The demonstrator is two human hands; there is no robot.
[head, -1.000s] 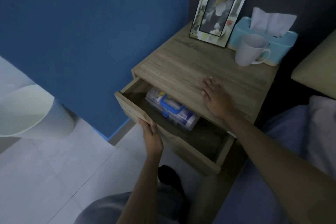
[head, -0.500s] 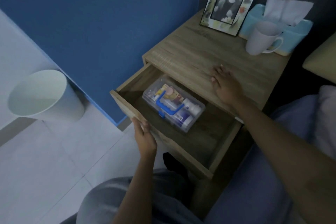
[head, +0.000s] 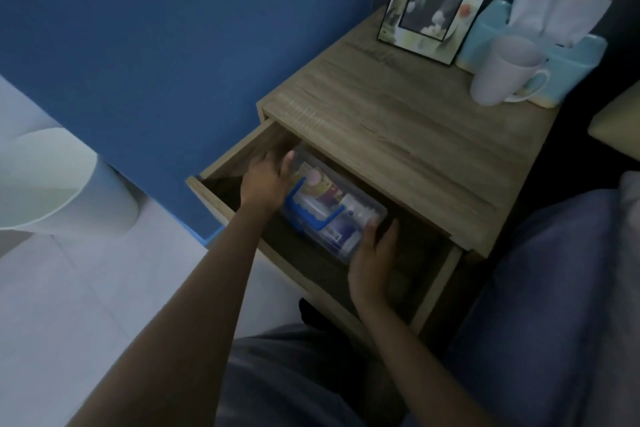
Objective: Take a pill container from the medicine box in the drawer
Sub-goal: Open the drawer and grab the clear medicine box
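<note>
The nightstand's wooden drawer point(head: 438, 282) stands pulled out. Inside it lies a clear plastic medicine box point(head: 337, 215) with a blue handle, and several packets and small containers show through its lid. My left hand point(head: 266, 180) is inside the drawer at the box's far left end, thumb resting on the lid. My right hand point(head: 372, 258) clasps the box's near right corner, fingers curled over its edge. The box still rests in the drawer with its lid closed.
On the nightstand top point(head: 398, 128) stand a picture frame point(head: 440, 0), a white mug point(head: 504, 71) and a light blue tissue box point(head: 568, 59). A white waste bin point(head: 59, 180) sits on the tiled floor at left. A blue wall is behind; bedding lies at right.
My left hand left the drawer's front edge and reached in to the box's left end. My right hand came off the nightstand top and took the box's right corner.
</note>
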